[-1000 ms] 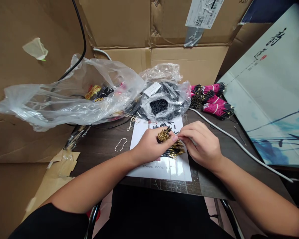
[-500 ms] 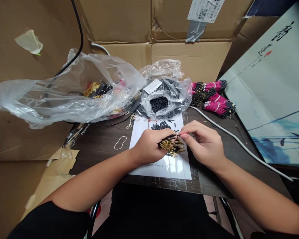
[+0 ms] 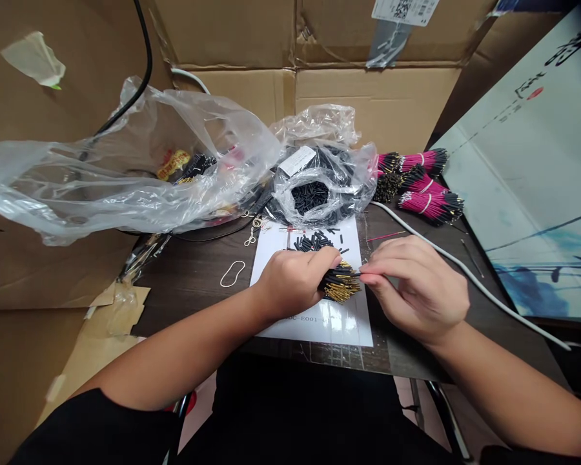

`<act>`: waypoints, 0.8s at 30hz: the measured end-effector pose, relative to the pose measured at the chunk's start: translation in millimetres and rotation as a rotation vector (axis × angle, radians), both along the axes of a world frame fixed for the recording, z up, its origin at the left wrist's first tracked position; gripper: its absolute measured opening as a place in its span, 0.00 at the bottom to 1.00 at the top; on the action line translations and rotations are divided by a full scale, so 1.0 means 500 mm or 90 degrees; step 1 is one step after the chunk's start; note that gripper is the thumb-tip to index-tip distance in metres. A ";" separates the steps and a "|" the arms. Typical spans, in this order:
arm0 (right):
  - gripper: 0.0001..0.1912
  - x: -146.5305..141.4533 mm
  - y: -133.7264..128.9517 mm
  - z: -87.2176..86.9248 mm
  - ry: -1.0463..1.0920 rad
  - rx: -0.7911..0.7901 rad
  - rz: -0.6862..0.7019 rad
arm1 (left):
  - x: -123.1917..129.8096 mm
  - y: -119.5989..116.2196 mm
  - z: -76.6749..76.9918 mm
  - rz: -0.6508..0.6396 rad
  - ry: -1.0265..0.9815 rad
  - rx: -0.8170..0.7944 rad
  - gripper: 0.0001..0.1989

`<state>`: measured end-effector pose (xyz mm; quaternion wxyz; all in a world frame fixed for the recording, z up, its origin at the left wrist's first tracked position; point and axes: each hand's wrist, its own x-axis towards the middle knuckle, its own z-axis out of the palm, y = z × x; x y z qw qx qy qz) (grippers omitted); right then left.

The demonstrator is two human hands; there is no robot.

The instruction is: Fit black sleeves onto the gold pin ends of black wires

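Note:
My left hand (image 3: 293, 278) is closed around a bundle of wires (image 3: 339, 283) with black sleeves and gold tips pointing right. Just right of it, my right hand (image 3: 414, 284) pinches a thin dark piece (image 3: 358, 274) whose end is at the bundle's tips; its exact form is too small to tell. Beneath the hands lies a white printed sheet (image 3: 314, 330). Short black tubes (image 3: 314, 241) are scattered on the sheet behind my left hand. A clear bag (image 3: 336, 206) behind them holds many more black tubes.
Pink wire bundles (image 3: 428, 203) lie at the back right, beside a white cable (image 3: 494, 294). A large plastic bag (image 3: 184, 206) covers the back left. A rubber band (image 3: 232, 274) and a pink wire (image 3: 386, 236) lie on the dark table (image 3: 188, 284). Cardboard (image 3: 377, 110) stands behind.
My right hand has moved right, drawing slightly away from my left hand. The bundle in my left hand has turned, with its tips facing more to the right. The view has shifted a little.

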<state>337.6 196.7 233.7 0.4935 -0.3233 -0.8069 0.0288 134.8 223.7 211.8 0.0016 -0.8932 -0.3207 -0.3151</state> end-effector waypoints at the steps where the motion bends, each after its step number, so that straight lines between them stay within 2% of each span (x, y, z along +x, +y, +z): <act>1: 0.14 0.000 0.000 -0.001 -0.001 -0.003 -0.003 | 0.000 0.000 0.001 0.004 0.005 0.006 0.08; 14: 0.11 -0.009 -0.002 -0.004 0.034 -0.066 0.020 | 0.001 -0.001 0.006 0.013 0.016 0.002 0.11; 19: 0.15 -0.011 -0.009 -0.004 -0.049 0.008 -0.030 | 0.003 -0.003 0.001 0.015 0.037 -0.002 0.12; 24: 0.20 -0.003 -0.009 -0.020 -0.102 0.112 -0.054 | 0.004 -0.004 -0.001 0.008 0.036 -0.016 0.13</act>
